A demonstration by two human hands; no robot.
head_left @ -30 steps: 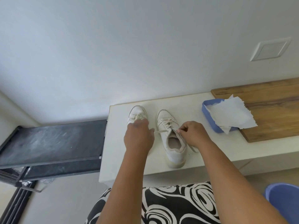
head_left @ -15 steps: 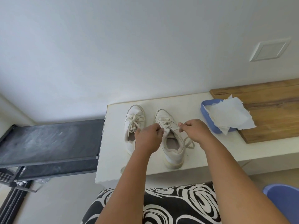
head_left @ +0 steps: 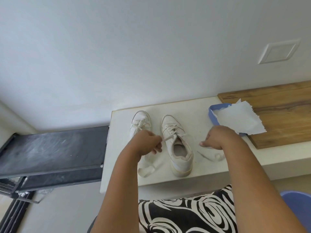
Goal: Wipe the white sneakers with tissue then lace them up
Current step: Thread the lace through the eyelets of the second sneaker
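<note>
Lacing the right-hand sneaker on the worktop (head_left: 212, 165).
Left hand (head_left: 148, 143) and right hand (head_left: 217, 138) each pinch a lace end (head_left: 165, 138), pulled apart either side of the sneaker (head_left: 176, 145). The second sneaker (head_left: 140, 123) lies beyond the left hand; tissue (head_left: 240, 121) beyond the right.

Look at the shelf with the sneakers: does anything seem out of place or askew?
Yes. A sheet of tissue hangs untidily out of the blue tray, draped over the wooden board. The sneakers stand side by side, toes towards the wall.
</note>
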